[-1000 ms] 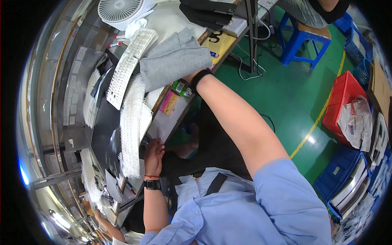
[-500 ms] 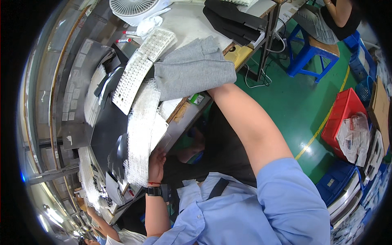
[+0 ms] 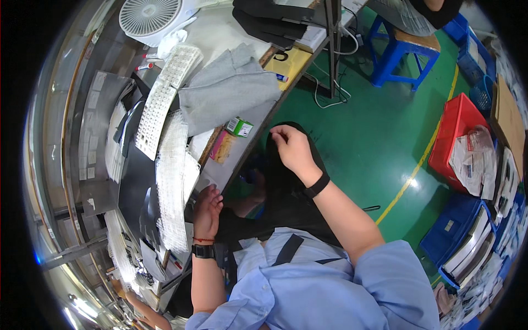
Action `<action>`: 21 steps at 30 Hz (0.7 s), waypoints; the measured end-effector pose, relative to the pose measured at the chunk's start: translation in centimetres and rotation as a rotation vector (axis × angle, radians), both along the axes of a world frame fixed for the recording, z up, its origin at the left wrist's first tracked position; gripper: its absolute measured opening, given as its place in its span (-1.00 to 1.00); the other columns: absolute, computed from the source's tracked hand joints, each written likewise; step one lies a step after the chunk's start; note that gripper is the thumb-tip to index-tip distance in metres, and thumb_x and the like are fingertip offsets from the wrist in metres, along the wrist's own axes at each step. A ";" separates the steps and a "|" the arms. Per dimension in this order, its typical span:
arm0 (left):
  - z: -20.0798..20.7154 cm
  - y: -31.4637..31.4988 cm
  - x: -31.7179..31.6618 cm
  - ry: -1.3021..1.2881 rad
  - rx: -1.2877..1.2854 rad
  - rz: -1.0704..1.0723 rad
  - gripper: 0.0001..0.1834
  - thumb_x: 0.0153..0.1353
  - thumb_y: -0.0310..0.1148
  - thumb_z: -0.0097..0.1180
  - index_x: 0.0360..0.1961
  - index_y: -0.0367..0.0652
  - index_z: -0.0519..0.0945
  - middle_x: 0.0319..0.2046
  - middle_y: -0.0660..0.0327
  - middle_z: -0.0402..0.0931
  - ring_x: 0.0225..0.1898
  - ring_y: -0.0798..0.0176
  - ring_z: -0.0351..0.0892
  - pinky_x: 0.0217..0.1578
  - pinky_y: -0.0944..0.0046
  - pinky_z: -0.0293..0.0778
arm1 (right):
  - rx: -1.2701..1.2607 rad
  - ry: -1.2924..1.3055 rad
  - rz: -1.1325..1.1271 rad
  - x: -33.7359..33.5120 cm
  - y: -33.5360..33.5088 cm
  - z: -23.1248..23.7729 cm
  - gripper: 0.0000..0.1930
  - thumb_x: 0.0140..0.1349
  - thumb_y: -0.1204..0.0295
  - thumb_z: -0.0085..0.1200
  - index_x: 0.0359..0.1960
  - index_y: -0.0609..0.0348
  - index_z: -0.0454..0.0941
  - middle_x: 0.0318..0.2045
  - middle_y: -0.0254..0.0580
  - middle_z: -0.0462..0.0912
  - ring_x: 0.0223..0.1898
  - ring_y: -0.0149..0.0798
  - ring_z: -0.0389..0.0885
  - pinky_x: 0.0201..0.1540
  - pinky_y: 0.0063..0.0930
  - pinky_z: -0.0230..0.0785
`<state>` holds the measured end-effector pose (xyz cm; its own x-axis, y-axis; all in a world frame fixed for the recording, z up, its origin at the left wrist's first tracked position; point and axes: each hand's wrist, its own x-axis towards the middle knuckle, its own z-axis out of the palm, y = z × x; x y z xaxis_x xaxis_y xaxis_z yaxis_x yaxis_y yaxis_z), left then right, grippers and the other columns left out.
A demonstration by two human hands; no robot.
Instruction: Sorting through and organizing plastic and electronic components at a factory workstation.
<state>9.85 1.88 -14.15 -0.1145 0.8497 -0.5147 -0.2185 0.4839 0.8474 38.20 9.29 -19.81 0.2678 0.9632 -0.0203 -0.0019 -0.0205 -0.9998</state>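
My left hand (image 3: 207, 213) is beside the table edge, its fingers loosely bent and apart with nothing between them. A dark watch and a red string circle that wrist. My right hand (image 3: 297, 153) hovers over my dark-clad thigh, fingers loosely curled, thumb apart, and nothing visible in it. It wears a black wristband. A folded grey cloth (image 3: 230, 91) lies on the table, apart from both hands. Left of it are a white keyboard-like panel (image 3: 165, 96) with rows of cells and a whitish mesh-like strip (image 3: 172, 187). A small green-and-white box (image 3: 240, 127) rests below the cloth.
A white fan (image 3: 149, 16), red-capped markers (image 3: 144, 66) and black folded pieces (image 3: 269, 25) are on the table (image 3: 220, 33). A blue stool (image 3: 399, 58) bears a seated person. Red (image 3: 448, 143) and blue (image 3: 454, 234) bins stand right. Cables lie on the green floor.
My right hand has come out from the grey cloth and drawn back toward my lap. The cloth stays on the table, less bunched, uncovering the green box. The view has shifted.
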 end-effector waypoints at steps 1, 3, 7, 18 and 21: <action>0.1 0.1 0.3 0.001 0.001 -0.005 -0.68 0.25 -0.33 0.01 0.02 -0.17 0.42 -0.23 0.25 0.49 -0.26 0.37 0.48 -0.23 0.40 0.38 | 0.027 0.005 -0.001 -0.2 0.0 0.0 -0.84 0.09 0.51 0.05 -0.32 0.33 0.56 -0.40 0.08 0.58 -0.36 0.00 0.58 -0.27 -0.32 0.40; 0.4 0.2 0.8 -0.022 -0.004 -0.020 -0.68 0.25 -0.36 -0.01 0.02 -0.17 0.40 -0.23 0.24 0.48 -0.25 0.37 0.47 -0.24 0.40 0.38 | 0.030 -0.025 0.024 -0.5 0.5 0.8 -0.82 0.07 0.48 0.08 -0.32 0.33 0.56 -0.43 0.06 0.57 -0.38 -0.01 0.57 -0.29 -0.32 0.39; 1.2 0.0 1.4 -0.076 0.031 -0.019 -0.71 0.25 -0.38 -0.02 0.00 -0.17 0.41 -0.22 0.24 0.47 -0.25 0.37 0.46 -0.24 0.40 0.38 | 0.083 -0.125 0.062 -2.2 2.1 2.0 -0.73 -0.01 0.38 0.19 -0.30 0.31 0.55 -0.49 0.01 0.54 -0.44 -0.04 0.54 -0.35 -0.29 0.37; 1.1 -1.8 0.6 -0.165 0.036 0.015 -0.74 0.30 -0.27 -0.07 -0.05 -0.11 0.42 -0.24 0.28 0.48 -0.24 0.37 0.45 -0.23 0.42 0.36 | 0.207 -0.610 0.102 -4.4 3.1 4.9 -0.55 -0.11 0.25 0.28 -0.20 0.24 0.50 -0.18 -0.04 0.53 -0.16 0.01 0.52 -0.20 -0.26 0.43; 0.6 -1.5 0.6 -0.171 0.047 0.005 -0.74 0.30 -0.26 -0.07 -0.06 -0.12 0.43 -0.23 0.27 0.48 -0.24 0.38 0.45 -0.21 0.41 0.35 | 0.199 -0.774 0.121 -4.4 3.8 4.8 -0.57 -0.12 0.24 0.28 -0.26 0.28 0.53 -0.21 -0.03 0.56 -0.16 0.00 0.53 -0.21 -0.27 0.45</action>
<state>10.45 0.37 -13.58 -0.0334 0.8728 -0.4869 -0.3636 0.4432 0.8194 33.76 13.08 -14.96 0.0297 0.9526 0.3028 0.6835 0.2017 -0.7015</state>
